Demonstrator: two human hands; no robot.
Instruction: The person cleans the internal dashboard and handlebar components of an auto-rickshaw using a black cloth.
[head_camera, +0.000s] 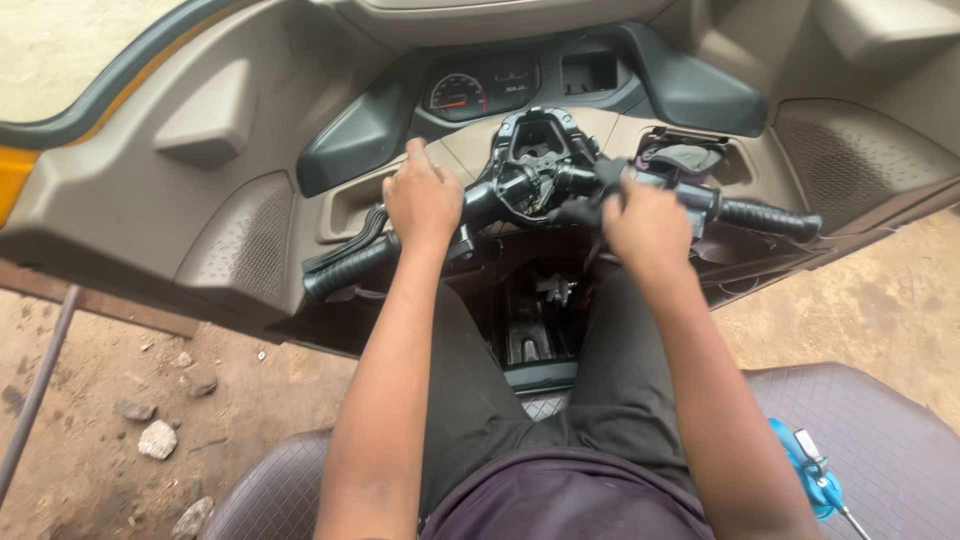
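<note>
I sit on a dark quilted seat facing a black handlebar in a small vehicle's cab. My left hand is closed over the bar just inside the left rubber grip. My right hand grips the bar's right side at the switch housing, inside the right grip. The bar's centre clamp is exposed, without a cover.
A round speedometer sits in the beige dashboard. A blue-handled screwdriver lies on the seat at my right. Pedals show between my knees. Stones lie on the dirt ground to the left, beside a metal rod.
</note>
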